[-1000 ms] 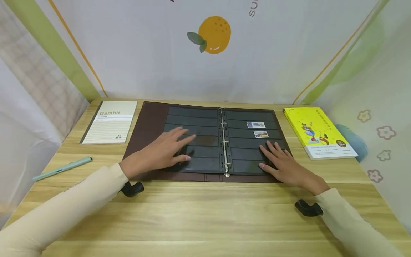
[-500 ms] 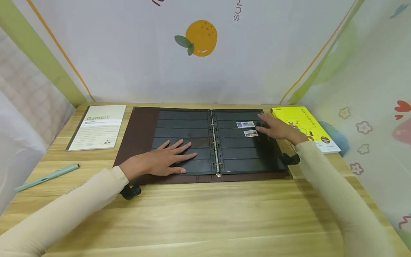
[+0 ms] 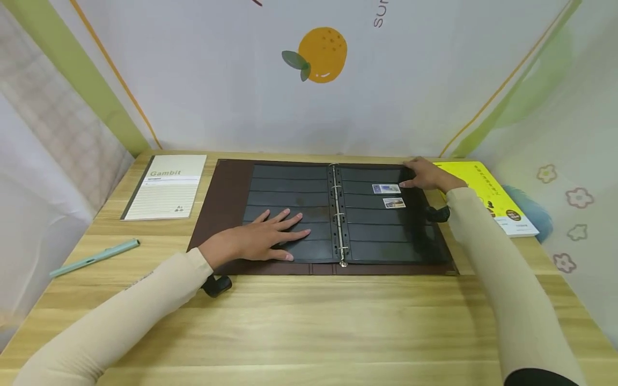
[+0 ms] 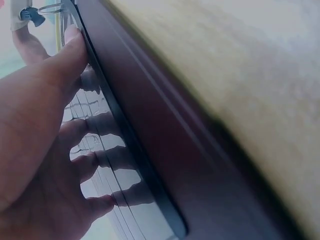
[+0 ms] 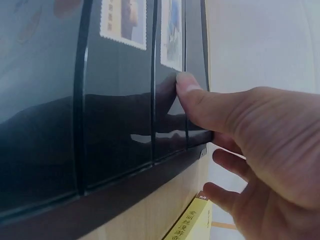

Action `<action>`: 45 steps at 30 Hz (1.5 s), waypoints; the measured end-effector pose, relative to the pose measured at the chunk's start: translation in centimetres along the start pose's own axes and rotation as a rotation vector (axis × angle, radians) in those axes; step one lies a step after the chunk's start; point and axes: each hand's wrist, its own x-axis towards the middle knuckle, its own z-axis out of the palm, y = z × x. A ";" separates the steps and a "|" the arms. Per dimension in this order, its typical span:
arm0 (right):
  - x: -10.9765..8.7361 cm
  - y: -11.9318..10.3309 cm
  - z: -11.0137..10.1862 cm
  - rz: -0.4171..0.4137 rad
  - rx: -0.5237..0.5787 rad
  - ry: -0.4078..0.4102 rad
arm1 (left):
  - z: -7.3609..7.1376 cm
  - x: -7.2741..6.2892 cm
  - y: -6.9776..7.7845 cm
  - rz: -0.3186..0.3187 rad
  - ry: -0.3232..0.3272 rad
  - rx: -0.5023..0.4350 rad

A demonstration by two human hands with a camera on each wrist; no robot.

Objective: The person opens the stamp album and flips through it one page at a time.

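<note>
A stamp album (image 3: 227, 185) lies open on the table, its dark pocket pages joined by a metal ring spine (image 3: 339, 225). Two small stamps, an upper one (image 3: 386, 189) and a lower one (image 3: 394, 203), sit in pockets of the right page (image 3: 376, 249). My left hand (image 3: 258, 238) rests spread on the left page (image 3: 289, 185), palm down. At the far right corner of the right page is my right hand (image 3: 427, 174). Its thumb (image 5: 192, 95) presses the page beside the upper stamp while the index finger curls round the page's edge, pinching the corner.
A pale notebook (image 3: 164, 187) and a light green pen (image 3: 95, 258) lie on the left of the table. To the right is a yellow book (image 3: 475, 185), partly covered by my right hand and sleeve. A printed curtain (image 3: 217, 80) hangs behind the table.
My right hand has moved from the lower right page up to its far corner, and the thumb has come down beside the upper stamp. The left hand has settled flat on the left page.
</note>
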 end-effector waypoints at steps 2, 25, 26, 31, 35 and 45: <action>0.1 0.1 0.0 0.008 -0.011 0.028 | 0.0 0.1 0.0 0.004 0.001 0.001; -0.2 -0.2 0.9 0.019 0.074 0.160 | 0.3 0.1 0.1 0.003 0.000 -0.004; -0.3 -0.4 0.9 0.033 0.088 0.153 | 0.2 0.1 0.1 0.003 0.002 -0.004; -0.5 -1.3 1.0 0.078 0.109 0.166 | 0.2 0.1 0.1 0.001 0.009 0.002; -0.5 -1.8 1.0 0.103 0.121 0.212 | 0.3 0.1 0.1 0.001 0.012 0.002; -0.9 -2.3 1.7 0.194 0.298 0.465 | 0.3 0.2 0.0 -0.006 0.011 0.002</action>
